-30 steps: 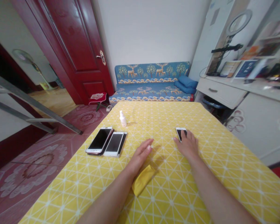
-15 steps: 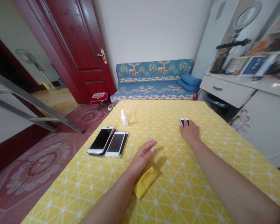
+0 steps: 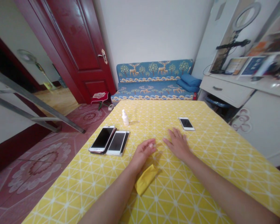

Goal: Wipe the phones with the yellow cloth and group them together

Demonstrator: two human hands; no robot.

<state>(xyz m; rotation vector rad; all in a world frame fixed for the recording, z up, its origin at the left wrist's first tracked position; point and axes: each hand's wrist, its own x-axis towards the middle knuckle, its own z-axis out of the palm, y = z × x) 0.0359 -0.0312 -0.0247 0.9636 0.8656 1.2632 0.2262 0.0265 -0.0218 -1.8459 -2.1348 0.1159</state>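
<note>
My right hand (image 3: 178,143) is over the middle of the table with its fingers spread and nothing in it. Beyond it, to the right, a small white smartphone (image 3: 186,123) lies flat with its dark screen up. My left hand (image 3: 142,152) rests loosely, fingers slightly bent and empty. Close beside the left wrist is a folded yellow cloth (image 3: 146,179). Left of that hand lie a white phone (image 3: 117,143), with a darker phone or case showing under its edge, and a larger phone (image 3: 103,139) that also rests on something dark.
A white spray bottle (image 3: 125,118) stands upright behind the phones. The yellow patterned tablecloth (image 3: 191,193) covers the table. A blue patterned sofa (image 3: 151,85) is past the far edge, a white cabinet (image 3: 228,93) to the right, a metal ladder-like frame (image 3: 46,119) to the left.
My right hand has let go of the small smartphone and moved left and nearer, leaving it on the table. The left hand's fingers have bent a little more.
</note>
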